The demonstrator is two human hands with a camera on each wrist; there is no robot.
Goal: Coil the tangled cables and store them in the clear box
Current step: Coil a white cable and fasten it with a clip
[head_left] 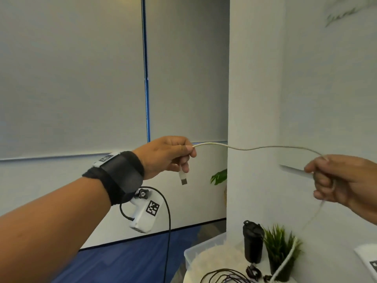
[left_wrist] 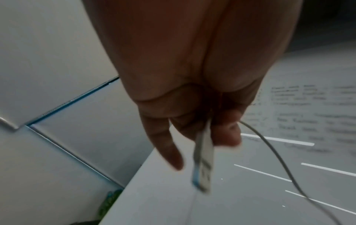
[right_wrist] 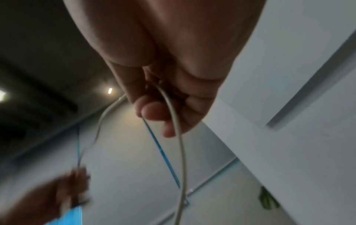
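A thin white cable (head_left: pixel 259 148) stretches in the air between my two raised hands. My left hand (head_left: pixel 173 156) pinches it near one end, and its USB plug (head_left: pixel 183 178) hangs below the fingers; the left wrist view shows the plug (left_wrist: pixel 204 164) close up. My right hand (head_left: pixel 334 178) grips the cable further along, curled around it, and the rest drops down toward the table. The right wrist view shows the cable (right_wrist: pixel 177 129) running through the fingers. The clear box (head_left: pixel 195 250) sits low at the table's far edge. Black cables (head_left: pixel 224 276) lie tangled on the table.
A black bottle (head_left: pixel 253 242) and a small potted plant (head_left: pixel 279 252) stand on the white table near the box. A white pillar (head_left: pixel 253 99) rises behind my hands. A paper with a marker (head_left: pixel 369 258) lies at the right edge.
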